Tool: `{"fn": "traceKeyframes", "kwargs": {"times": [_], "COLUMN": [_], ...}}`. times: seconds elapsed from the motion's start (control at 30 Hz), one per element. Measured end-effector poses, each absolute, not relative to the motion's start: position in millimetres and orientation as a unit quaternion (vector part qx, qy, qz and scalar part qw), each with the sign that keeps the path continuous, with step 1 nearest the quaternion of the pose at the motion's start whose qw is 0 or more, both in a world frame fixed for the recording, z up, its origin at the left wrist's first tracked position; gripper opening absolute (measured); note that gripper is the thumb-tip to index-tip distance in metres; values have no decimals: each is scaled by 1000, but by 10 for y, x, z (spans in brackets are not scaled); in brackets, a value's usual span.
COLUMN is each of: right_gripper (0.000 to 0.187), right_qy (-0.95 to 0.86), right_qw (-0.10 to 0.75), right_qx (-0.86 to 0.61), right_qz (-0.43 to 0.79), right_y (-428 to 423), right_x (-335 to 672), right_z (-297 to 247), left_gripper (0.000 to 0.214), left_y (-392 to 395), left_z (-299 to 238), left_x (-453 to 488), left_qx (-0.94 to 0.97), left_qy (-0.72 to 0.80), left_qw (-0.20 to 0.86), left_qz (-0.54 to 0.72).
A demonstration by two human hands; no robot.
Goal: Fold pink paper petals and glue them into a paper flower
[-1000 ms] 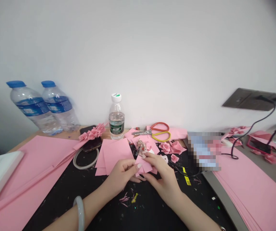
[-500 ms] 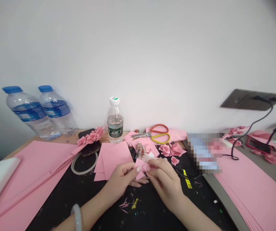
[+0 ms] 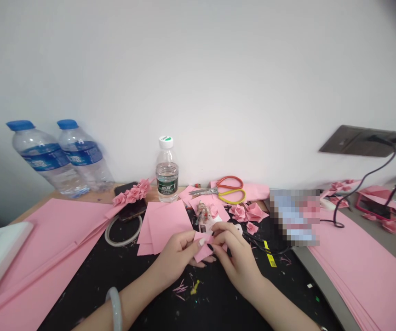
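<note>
Holding sm. pink paper pc (image 3: 203, 253) over table (image 3: 198, 317), in front of scissors (image 3: 213, 190), i.e. on viewer's side. Pinching its L part in L hand (image 3: 175, 256) grip, thumb on top; pinching its R edge in R hand (image 3: 236, 255) grip, fingertips bunched. Can't tell exact folds. See also, rel. to scissors: paper roses (image 3: 238, 212) just front-R, sq. pink sheets (image 3: 170, 225) front-L, water btl (image 3: 167, 177) L, yellow strip (image 3: 270, 254) farther front-R.

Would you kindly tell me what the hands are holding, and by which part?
A small piece of pink paper: the left hand pinches its left side, the right hand its right side.
</note>
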State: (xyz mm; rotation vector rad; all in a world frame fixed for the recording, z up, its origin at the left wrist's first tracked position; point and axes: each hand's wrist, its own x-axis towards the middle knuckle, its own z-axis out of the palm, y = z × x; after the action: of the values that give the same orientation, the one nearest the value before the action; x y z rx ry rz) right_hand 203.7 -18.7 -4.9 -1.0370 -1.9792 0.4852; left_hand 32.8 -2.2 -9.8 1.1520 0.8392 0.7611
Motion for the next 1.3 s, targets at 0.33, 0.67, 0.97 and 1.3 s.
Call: {"fn": "traceKeyframes", "kwargs": {"times": [0.33,0.67,0.97,1.3], "right_gripper": [15,17,19,19], "right_qy": [-744,-719,-677,-633], "right_qw": [390,420,448,460], "right_qx": [-493,-485,-473,-484], "right_qz": [225,266,342,392], "right_y": [-190,-212,-212,-201], "right_x": [1988,1977,1962,1942], "right_z": [-112,-114,-104,-148], "left_gripper": [31,23,22,16], "left_y": [-51,-52,-61,-61], "left_z": [-98,-115,-86,-82], "left_x": [332,340,351,344], "left_qx": [546,552,520,529], "left_qy": [365,365,390,370], "left_qw": [678,665,684,689], "left_qz": [329,345,332,329]}}
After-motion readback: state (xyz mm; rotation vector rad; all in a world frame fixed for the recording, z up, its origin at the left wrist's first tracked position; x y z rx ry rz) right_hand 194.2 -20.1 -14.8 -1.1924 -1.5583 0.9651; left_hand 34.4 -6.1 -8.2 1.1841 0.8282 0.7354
